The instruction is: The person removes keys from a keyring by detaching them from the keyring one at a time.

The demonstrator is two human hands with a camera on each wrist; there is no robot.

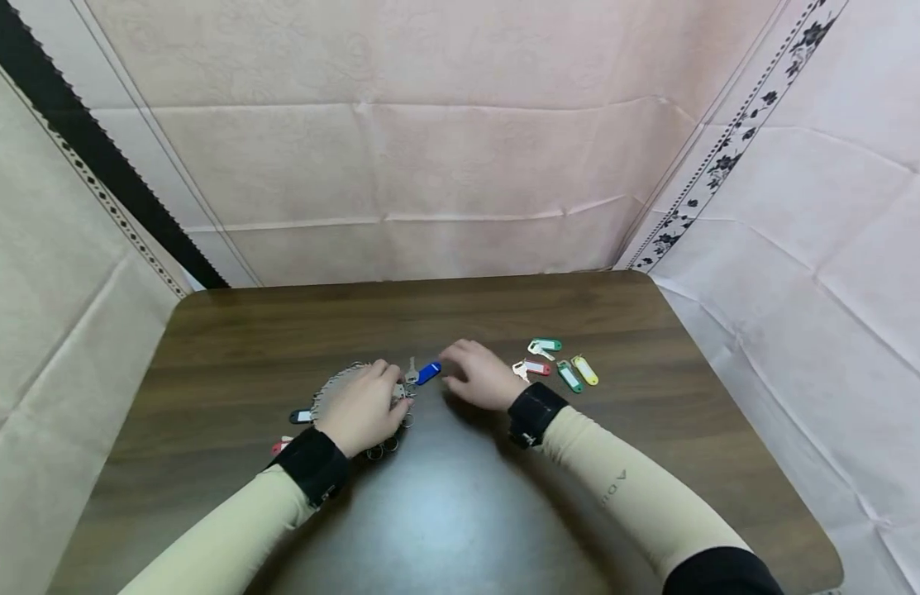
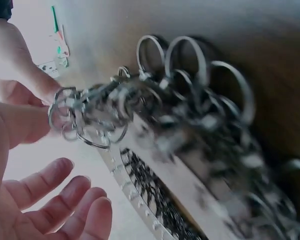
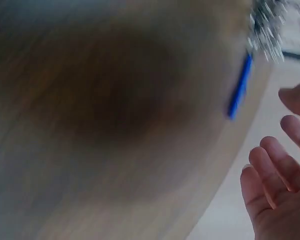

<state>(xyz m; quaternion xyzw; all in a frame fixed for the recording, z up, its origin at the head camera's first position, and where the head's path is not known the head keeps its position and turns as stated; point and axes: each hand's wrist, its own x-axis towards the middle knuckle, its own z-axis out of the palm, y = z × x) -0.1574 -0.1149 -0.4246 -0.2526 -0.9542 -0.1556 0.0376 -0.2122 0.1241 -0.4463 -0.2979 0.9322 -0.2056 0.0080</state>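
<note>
My left hand (image 1: 363, 409) lies over a round grey metal disc (image 1: 327, 397) edged with small metal rings. In the left wrist view the thumb is at the rings (image 2: 185, 55), while the other fingers (image 2: 55, 192) are spread loosely, apart from them. Whether the thumb presses on them is unclear. A blue key tag (image 1: 429, 373) with a silver key (image 1: 412, 371) lies at the disc's right edge. Just right of that tag hovers my right hand (image 1: 480, 376), with relaxed fingers and nothing in them. The right wrist view shows the blue tag (image 3: 240, 87) beyond its fingertips.
On the wooden table (image 1: 430, 529), right of my right hand, lie a red tag (image 1: 537, 368), green tags (image 1: 569, 377) and a yellow tag (image 1: 584, 370), some with keys. A black tag (image 1: 301, 416) and a red tag (image 1: 279, 446) show left of the disc. Pale cloth (image 1: 430, 165) hangs around.
</note>
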